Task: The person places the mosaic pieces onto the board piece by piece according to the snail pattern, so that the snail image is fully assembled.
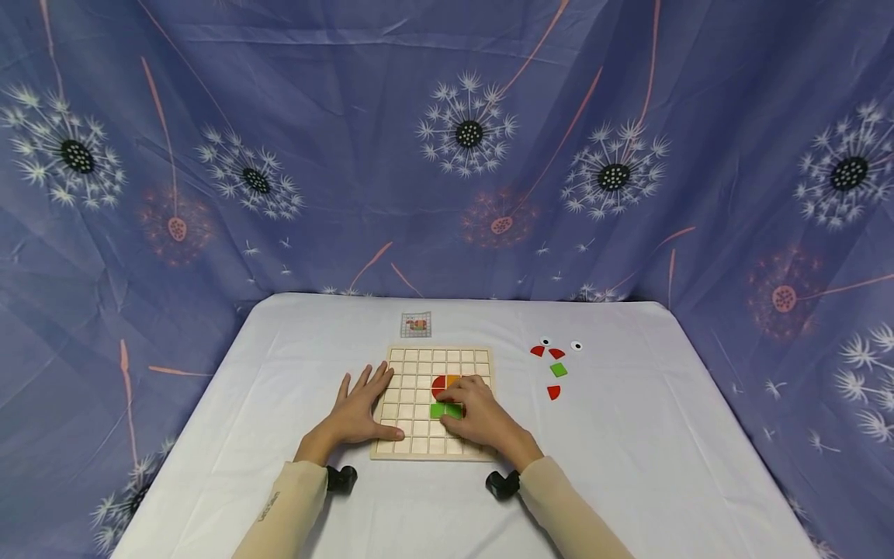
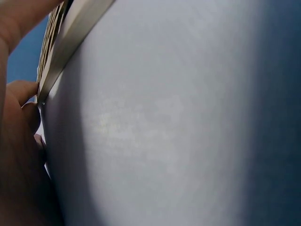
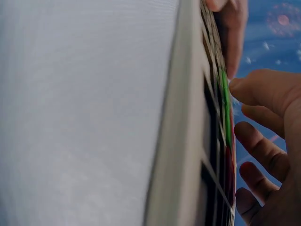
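Note:
In the head view a wooden grid board lies on the white table. My left hand rests across its left edge, fingers spread and thumb on the lower squares. Over the board's right part is my right hand, its thumb and index finger apart on either side of the green tiles. Those tiles sit flat in the grid, seen edge-on as a green strip in the right wrist view. A red piece and an orange piece lie just above them; the hand hides other squares.
A small pattern card lies behind the board. To the right are several loose pieces: red quarter-circles, a green square and white eye discs. A patterned curtain hangs behind the white table.

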Action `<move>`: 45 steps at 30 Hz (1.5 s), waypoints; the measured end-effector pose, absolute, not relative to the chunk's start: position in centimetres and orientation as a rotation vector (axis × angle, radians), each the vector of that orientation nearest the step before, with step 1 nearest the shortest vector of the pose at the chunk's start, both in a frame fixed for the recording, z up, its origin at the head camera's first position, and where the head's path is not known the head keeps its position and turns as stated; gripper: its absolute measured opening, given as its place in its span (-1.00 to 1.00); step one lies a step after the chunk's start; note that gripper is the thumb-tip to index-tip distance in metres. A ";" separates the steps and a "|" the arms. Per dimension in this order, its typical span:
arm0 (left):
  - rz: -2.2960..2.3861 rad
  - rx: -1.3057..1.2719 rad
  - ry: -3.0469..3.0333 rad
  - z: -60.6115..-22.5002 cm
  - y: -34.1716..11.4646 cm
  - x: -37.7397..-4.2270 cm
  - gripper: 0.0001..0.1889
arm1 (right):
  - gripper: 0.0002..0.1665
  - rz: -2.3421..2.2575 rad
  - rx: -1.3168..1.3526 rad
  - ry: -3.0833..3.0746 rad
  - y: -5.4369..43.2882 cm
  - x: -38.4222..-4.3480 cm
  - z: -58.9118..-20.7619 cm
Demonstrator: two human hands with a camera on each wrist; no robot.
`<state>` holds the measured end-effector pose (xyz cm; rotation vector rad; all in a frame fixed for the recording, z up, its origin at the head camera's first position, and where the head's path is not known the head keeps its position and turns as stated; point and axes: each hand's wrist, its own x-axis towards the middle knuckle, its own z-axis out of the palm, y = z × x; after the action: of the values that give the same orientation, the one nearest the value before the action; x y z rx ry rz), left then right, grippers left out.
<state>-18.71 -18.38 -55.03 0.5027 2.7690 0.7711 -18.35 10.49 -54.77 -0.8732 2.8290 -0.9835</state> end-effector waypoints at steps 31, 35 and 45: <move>0.775 0.515 2.778 -55.1 -18.4 -18.8 0.38 | -0.57 -1.090 -0.220 3.135 24.1 -17.9 -54.6; 0.775 0.512 2.775 -55.1 -18.4 -18.8 0.38 | -0.54 -1.025 -0.173 3.122 25.6 -17.6 -54.8; 0.767 0.512 2.776 -55.0 -18.4 -18.7 0.37 | -0.52 -1.023 -0.137 3.052 26.8 -16.5 -54.8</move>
<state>-18.73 -18.35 -54.97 0.5125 2.7759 0.7667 -16.51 26.83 -54.77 -0.1367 3.0524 -1.0227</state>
